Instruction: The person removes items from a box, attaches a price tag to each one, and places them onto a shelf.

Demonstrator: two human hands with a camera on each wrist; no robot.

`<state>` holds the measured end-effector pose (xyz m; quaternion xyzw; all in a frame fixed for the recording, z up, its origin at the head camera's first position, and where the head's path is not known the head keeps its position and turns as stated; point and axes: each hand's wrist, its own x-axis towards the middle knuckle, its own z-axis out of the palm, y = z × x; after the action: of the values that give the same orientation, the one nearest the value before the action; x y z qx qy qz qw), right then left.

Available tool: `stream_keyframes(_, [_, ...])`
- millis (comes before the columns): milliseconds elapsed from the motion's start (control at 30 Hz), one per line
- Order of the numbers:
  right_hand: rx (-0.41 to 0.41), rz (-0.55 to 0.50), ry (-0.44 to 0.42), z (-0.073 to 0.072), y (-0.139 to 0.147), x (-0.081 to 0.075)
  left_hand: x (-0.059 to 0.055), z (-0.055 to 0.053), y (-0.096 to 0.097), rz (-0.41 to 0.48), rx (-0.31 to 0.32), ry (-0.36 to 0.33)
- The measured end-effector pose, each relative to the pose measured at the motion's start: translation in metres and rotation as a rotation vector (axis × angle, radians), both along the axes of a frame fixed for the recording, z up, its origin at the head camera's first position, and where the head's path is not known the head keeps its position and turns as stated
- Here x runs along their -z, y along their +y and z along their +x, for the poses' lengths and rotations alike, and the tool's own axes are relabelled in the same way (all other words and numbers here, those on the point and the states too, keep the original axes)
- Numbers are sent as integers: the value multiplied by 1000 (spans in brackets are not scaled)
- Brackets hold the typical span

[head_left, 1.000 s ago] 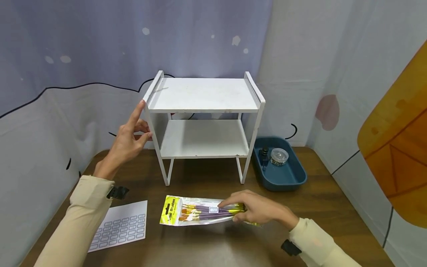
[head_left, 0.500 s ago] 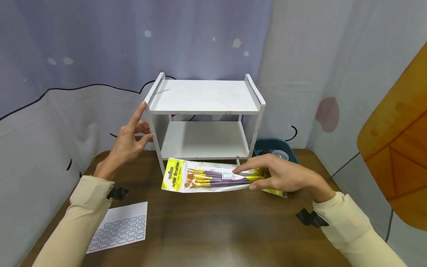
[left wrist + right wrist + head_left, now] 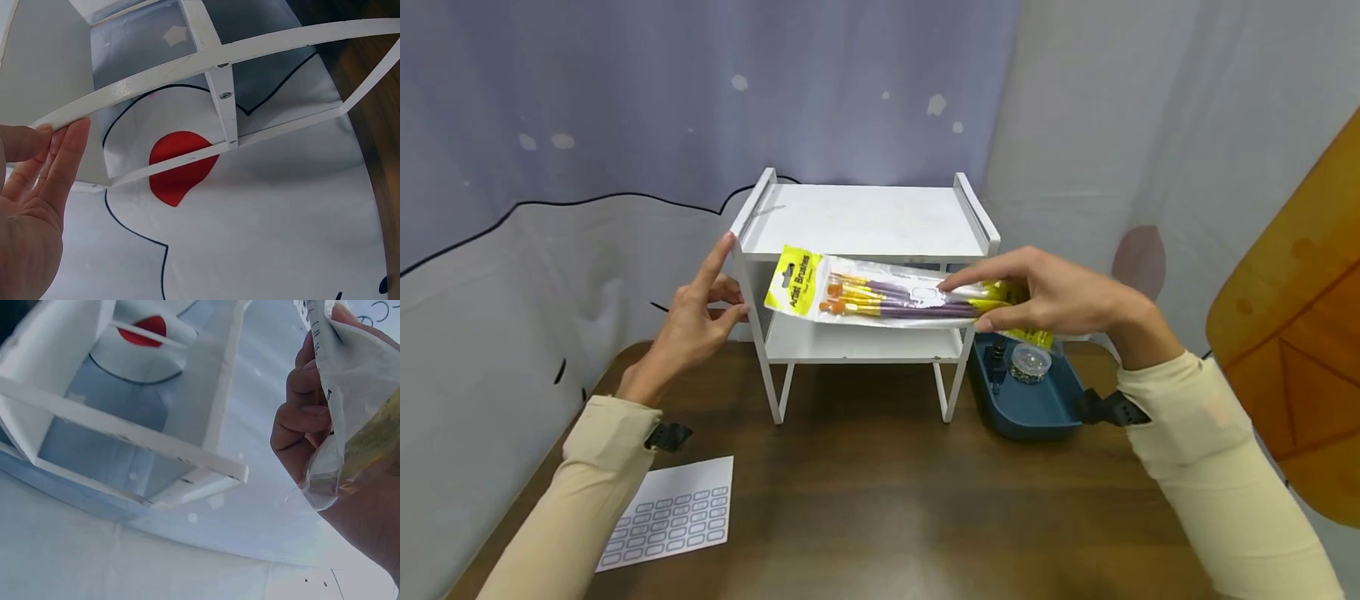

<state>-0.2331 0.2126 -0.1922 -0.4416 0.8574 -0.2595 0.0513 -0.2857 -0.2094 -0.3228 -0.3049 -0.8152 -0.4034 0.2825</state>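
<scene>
A white two-tier shelf [image 3: 865, 218] stands on the brown table. My left hand [image 3: 688, 321] is at its left front post, index finger raised along it; in the left wrist view the thumb and fingers [image 3: 69, 153] pinch the post's edge. My right hand [image 3: 1060, 296] grips the right end of a clear pack of artist brushes [image 3: 895, 292], with a yellow header at its left end. The pack hangs level before the gap between the two tiers and covers part of the lower board. In the right wrist view, curled fingers [image 3: 306, 406] hold the pack's plastic.
A blue tray [image 3: 1037, 412] with a small dark bottle [image 3: 996, 354] and a round clear-lidded tub [image 3: 1030, 363] sits right of the shelf. A white sheet of printed labels [image 3: 673, 512] lies at the left front. Fabric hangings surround the table at the back and sides.
My right hand has lifted the brush pack from the table up and away from me, to the height of the shelf's opening. My left hand stays at the post.
</scene>
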Motion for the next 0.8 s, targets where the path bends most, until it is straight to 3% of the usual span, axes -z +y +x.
stream_keyframes(167, [106, 31, 9, -18, -10, -23, 0, 0, 0, 13, 1, -7])
stream_keyframes(300, [135, 54, 48, -33, -24, -34, 0, -2, 0, 6, -13, -17])
stream_keyframes(633, [168, 203, 105, -73, -60, -39, 1, 1, 4, 18, -59, -61])
stream_keyframes(800, [172, 262, 91, -91, -71, -42, 2, -1, 7, 48, -39, -62])
